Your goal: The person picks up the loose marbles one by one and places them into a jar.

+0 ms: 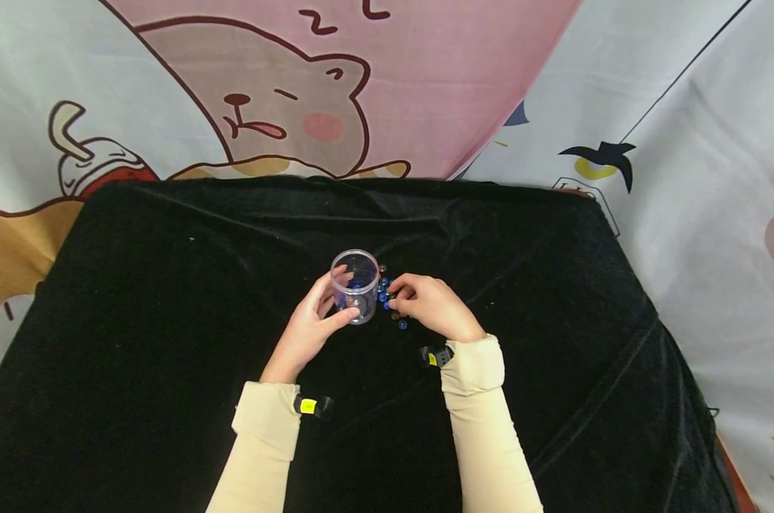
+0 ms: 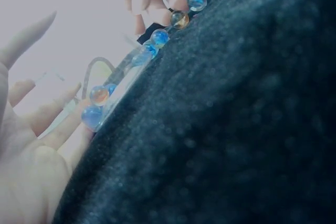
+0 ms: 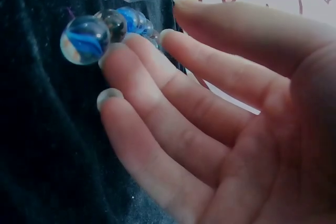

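My left hand [image 1: 305,333] holds a clear plastic jar [image 1: 364,305], fingers round its far side and thumb across the near side. A few marbles [image 2: 98,96] lie low inside it, blue and orange. Just right of the jar, several loose glass marbles [image 1: 383,293] form a short line on the black cloth. My right hand [image 1: 439,308] is over them, its fingertips right at the marbles. In the right wrist view its fingers are loosely bent, with a gap between thumb and index finger. A blue-swirled marble [image 3: 85,40] sits beside the middle fingertips.
Black velvety cloth [image 1: 188,342] covers the table, with folds along its back edge. Behind it hangs a printed curtain [image 1: 438,85] with a cartoon bear. One blue marble [image 1: 402,325] is at the near end of the loose group.
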`<state>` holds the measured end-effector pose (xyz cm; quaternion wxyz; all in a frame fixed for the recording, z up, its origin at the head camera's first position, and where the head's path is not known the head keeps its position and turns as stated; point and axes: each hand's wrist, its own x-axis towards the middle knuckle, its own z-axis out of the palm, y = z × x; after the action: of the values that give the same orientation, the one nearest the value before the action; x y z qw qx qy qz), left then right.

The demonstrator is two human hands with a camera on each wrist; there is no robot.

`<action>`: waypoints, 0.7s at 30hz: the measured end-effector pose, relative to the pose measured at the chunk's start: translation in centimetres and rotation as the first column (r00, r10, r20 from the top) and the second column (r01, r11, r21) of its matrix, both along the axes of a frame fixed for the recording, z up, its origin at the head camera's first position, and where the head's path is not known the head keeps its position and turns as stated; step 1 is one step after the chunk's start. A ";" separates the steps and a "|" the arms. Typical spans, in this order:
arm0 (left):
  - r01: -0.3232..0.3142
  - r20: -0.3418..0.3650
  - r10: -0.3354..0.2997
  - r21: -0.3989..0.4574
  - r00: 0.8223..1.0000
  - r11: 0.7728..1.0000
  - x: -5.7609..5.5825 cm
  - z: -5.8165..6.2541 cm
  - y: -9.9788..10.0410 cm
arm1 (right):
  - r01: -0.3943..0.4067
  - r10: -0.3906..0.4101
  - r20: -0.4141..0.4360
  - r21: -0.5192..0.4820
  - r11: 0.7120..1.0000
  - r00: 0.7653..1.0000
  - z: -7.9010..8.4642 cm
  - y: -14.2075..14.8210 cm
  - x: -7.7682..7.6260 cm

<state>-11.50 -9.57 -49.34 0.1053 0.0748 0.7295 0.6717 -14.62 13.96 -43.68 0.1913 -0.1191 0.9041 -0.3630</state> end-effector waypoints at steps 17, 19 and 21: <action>0.008 0.006 -0.008 0.004 1.000 1.000 0.1 -0.1 -0.1 | -0.025 0.020 0.049 0.108 0.994 0.999 0.2 0.2 0.2; 0.009 0.002 -0.009 0.006 1.000 1.000 0.0 -0.1 -0.1 | -0.034 0.027 0.057 0.139 0.990 0.998 0.3 0.3 0.2; 0.010 0.000 -0.010 0.007 1.000 1.000 -0.1 0.0 -0.1 | -0.046 0.034 0.072 0.159 0.986 0.997 0.3 0.4 0.2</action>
<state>-11.57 -9.64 -49.38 0.1085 0.0788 0.7266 0.6739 -14.45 14.33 -43.39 0.2386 -0.1089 0.9207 -0.2888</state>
